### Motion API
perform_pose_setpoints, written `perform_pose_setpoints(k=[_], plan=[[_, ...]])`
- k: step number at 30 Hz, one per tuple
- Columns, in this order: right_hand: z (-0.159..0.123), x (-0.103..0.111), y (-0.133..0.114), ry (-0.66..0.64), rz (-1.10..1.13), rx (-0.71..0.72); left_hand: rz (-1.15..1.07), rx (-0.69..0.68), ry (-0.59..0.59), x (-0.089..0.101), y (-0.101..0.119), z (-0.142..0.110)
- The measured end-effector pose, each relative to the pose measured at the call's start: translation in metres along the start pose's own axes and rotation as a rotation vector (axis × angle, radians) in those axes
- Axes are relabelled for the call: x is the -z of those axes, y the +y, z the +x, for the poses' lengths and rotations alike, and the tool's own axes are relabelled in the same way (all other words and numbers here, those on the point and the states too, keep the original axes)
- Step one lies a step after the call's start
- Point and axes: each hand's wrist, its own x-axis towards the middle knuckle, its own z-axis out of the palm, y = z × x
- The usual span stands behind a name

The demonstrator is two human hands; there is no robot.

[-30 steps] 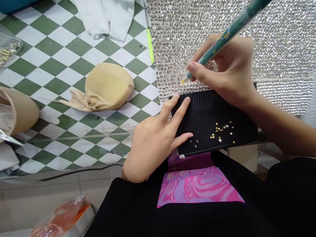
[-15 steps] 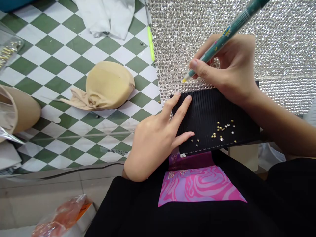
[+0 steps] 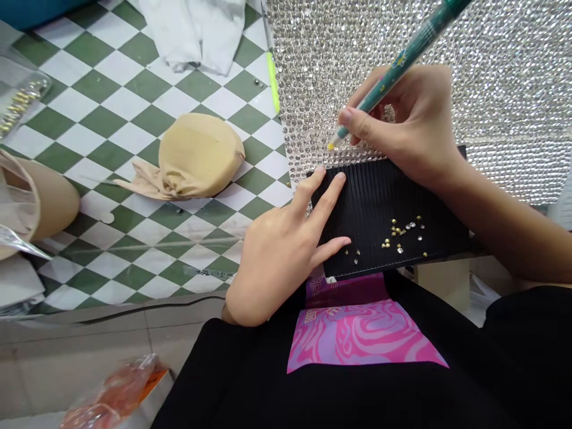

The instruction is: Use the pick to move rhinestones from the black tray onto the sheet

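My right hand [image 3: 411, 122] grips a green pen-shaped tool [image 3: 393, 71] with a pale yellow tip. That tip touches or hovers just over a sheet covered in silver rhinestones [image 3: 504, 71]; I cannot tell which. Below it lies a black ridged tray [image 3: 370, 202], overlapping the sheet's near edge. Several loose gold and clear rhinestones [image 3: 399, 231] are scattered on its lower right, with a few small ones at lower left. My left hand [image 3: 281, 250] rests with spread fingers on the tray's left end, two fingertips at its far edge.
On the green-and-white checked table [image 3: 147, 140] lies a beige cloth-wrapped pad [image 3: 201, 152]. A beige cup-like container [image 3: 44, 196] and a clear box of gold pieces [image 3: 22, 104] stand left. A neon-yellow tool [image 3: 272, 83] borders the sheet; white cloth [image 3: 196, 30] lies behind.
The pen-shaped tool's tip and my right hand have shifted slightly left along the rhinestone rows. My left hand stays on the tray. The whole view has moved a little.
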Motion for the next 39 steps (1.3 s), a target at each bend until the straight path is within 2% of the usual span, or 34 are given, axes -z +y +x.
perform_pose_setpoints(k=[10, 15, 20, 32, 39], plan=[[0.000, 0.001, 0.001, -0.016, -0.015, 0.000, -0.012, -0.019, 0.024, -0.002, -0.001, -0.001], [0.001, 0.002, 0.002, 0.034, 0.054, 0.035, -0.013, 0.006, -0.003, -0.001, 0.001, 0.000], [0.001, 0.002, 0.001, 0.029, 0.087, 0.055, 0.001, 0.002, 0.007, -0.001, 0.001, 0.000], [0.000, 0.001, 0.011, 0.064, 0.125, 0.196, 0.018, -0.022, 0.062, -0.003, 0.001, 0.000], [0.000, 0.001, 0.011, 0.047, 0.069, 0.165, 0.013, -0.020, 0.093, -0.004, 0.000, 0.000]])
